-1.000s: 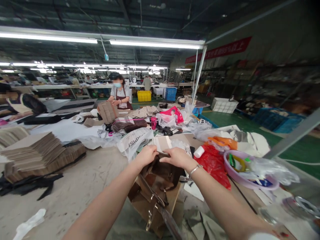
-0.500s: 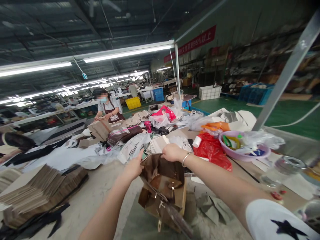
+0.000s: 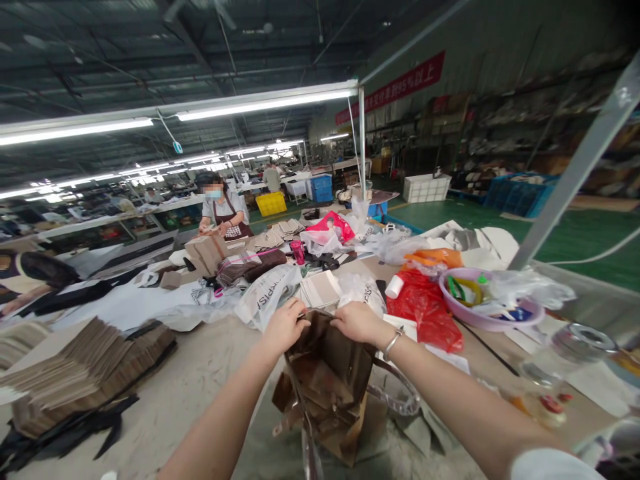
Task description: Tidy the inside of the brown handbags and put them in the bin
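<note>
A brown handbag stands mouth-up on the worktable in front of me, its dark inside showing. My left hand pinches the far left of its top rim. At the far right of the same rim, my right hand grips the edge, a bracelet on its wrist. One handle, clear-wrapped, hangs out to the right below my right forearm. A second strap runs down the near side. Just beyond the bag lie pale card sheets and a white printed plastic bag.
Stacked brown panels lie at left, black strips beside them. On the right are a red plastic bag, a lilac basin and a clear jar. Across the table a masked co-worker handles brown pieces; another person is at far left.
Both hands have shifted along the rim, the left one inward. The bag has turned and its mouth leans differently; one handle has swung out to the right.
</note>
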`<state>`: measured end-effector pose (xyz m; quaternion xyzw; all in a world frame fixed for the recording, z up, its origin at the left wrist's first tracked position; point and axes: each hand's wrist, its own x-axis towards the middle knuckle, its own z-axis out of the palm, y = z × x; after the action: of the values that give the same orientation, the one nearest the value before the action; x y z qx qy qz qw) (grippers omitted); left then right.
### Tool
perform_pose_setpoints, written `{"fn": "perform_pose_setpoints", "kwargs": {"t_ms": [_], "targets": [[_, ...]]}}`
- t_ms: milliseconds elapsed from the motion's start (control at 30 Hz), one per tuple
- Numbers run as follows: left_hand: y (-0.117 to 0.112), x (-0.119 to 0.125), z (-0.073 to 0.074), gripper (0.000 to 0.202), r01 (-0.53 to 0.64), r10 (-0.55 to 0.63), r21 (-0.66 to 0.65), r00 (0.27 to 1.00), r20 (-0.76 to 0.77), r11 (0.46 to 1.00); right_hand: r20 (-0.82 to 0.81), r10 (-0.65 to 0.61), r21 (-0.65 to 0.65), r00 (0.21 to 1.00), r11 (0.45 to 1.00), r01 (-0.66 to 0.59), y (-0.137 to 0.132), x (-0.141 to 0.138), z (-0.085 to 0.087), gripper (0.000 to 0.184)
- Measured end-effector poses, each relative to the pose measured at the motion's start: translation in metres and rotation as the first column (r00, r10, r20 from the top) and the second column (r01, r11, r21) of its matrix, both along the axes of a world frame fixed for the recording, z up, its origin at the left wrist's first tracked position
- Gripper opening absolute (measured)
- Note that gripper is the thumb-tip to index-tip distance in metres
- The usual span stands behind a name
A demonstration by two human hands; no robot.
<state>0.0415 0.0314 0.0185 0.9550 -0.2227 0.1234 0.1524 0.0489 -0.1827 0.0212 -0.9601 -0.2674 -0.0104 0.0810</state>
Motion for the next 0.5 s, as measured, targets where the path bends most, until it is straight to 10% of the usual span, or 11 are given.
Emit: {"fn": "perform_pose_setpoints", "kwargs": {"t_ms": [500], "targets": [[0.012, -0.019, -0.015, 0.013, -0.042, 0.035, 0.073, 0.995, 0.095, 0.996, 0.068, 0.024, -0.043, 0.997, 0.999, -0.021, 0.004, -0.008, -0.002, 0.034]]}}
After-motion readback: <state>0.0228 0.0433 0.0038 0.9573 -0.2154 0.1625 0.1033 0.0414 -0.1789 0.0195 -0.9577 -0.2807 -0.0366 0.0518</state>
